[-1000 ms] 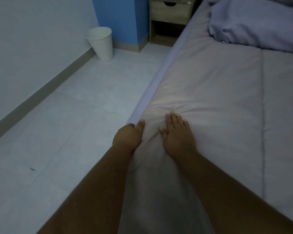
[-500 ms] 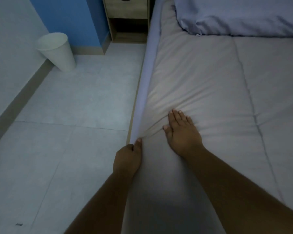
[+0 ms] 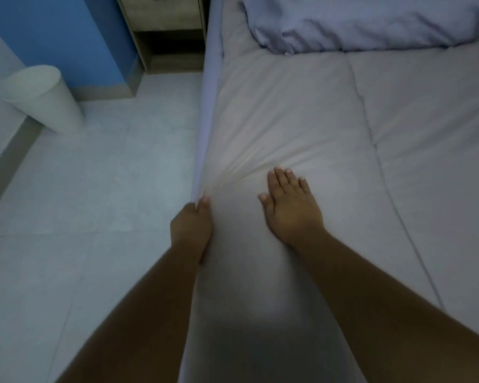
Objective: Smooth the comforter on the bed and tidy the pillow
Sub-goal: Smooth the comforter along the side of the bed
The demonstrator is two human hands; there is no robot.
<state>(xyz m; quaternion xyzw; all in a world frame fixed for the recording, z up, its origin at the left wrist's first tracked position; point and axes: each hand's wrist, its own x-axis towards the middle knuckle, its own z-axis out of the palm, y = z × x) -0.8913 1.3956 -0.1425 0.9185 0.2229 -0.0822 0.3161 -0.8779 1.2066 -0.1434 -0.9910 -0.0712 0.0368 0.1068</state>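
Note:
A pale grey quilted comforter (image 3: 302, 111) covers the bed, with creases fanning out from its left edge. My left hand (image 3: 191, 225) pinches that edge at the side of the bed, thumb on top. Flat on the comforter just to the right lies my right hand (image 3: 291, 205), fingers spread and pressing down. A rumpled lavender pillow (image 3: 357, 20) rests at the head of the bed, top right, well beyond both hands.
A white waste bin (image 3: 42, 98) stands on the tiled floor (image 3: 108, 175) at the left by the wall. A wooden nightstand (image 3: 166, 31) sits against the blue wall beside the bed's head.
My left hand has slid back along the comforter's edge, still gripping it, and the fabric creases toward it. My right hand stays flat. The view has swung toward the bed.

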